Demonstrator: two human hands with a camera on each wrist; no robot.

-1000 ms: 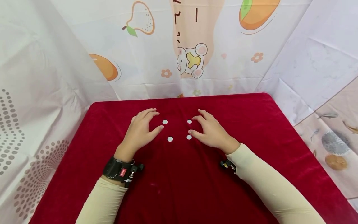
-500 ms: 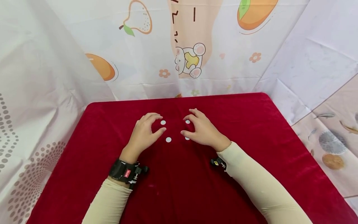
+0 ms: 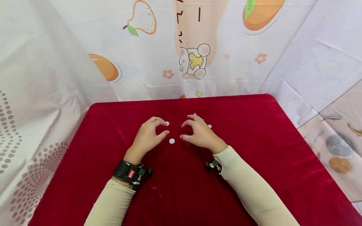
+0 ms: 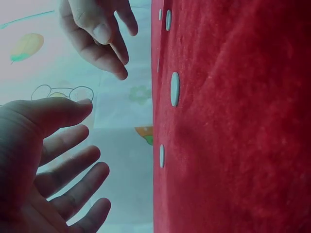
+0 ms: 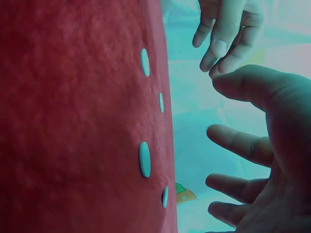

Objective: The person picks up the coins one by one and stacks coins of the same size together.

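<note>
My left hand (image 3: 147,135) hovers over the red cloth, thumb and fingers apart in a loose C shape, holding nothing. Opposite it, my right hand (image 3: 201,133) hovers in a similar curve, with nothing between thumb and fingers. A white disc (image 3: 167,123) lies by the left fingertips, partly covered by them. Another white disc (image 3: 172,141) lies just below the left thumb. Beyond the right hand, part of a white disc (image 3: 209,126) shows at its outer side. In the left wrist view, several discs (image 4: 175,89) lie flat on the cloth, apart from both hands.
A red velvety cloth (image 3: 181,194) covers the table. White curtains with printed fruit and a cartoon animal (image 3: 195,61) stand behind its far edge and along both sides. A black wrist camera strap (image 3: 124,171) is on the left wrist.
Both hands have come closer together, the right one moving left and the left one slightly right. The right hand now covers the spot where two discs showed; a disc shows on its outer side.
</note>
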